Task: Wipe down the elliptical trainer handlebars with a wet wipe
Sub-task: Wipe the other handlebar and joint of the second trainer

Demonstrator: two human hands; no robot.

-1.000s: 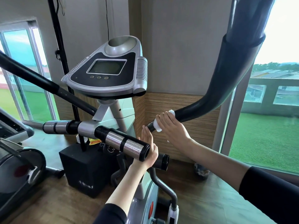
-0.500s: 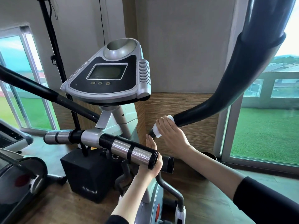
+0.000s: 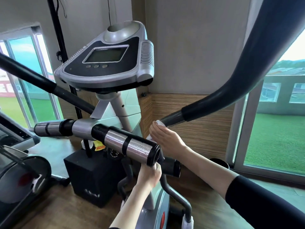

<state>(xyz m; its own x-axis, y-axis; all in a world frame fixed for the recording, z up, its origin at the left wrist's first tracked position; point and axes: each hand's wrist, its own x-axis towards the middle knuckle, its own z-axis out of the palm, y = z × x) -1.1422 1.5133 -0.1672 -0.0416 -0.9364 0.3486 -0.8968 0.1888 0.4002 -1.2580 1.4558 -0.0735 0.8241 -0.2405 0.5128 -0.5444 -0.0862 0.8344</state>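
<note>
Now the right hand (image 3: 165, 139) clasps the wet wipe (image 3: 159, 123) on the black handlebar (image 3: 214, 100), right of the console (image 3: 105, 70). The left hand (image 3: 150, 176), below the console, is half hidden and its grasp is unclear. If the unsteadied handlebar swings, the wet wipe may slip off.

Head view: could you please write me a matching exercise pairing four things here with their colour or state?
Things:
1. wet wipe
2. console screen
3. chrome grip
4. lawn

Colour or state:
A. green, outside the window
B. silver, with black bands
C. white, under the right hand
D. blank

Pairs: 1-C, 2-D, 3-B, 4-A.
</note>
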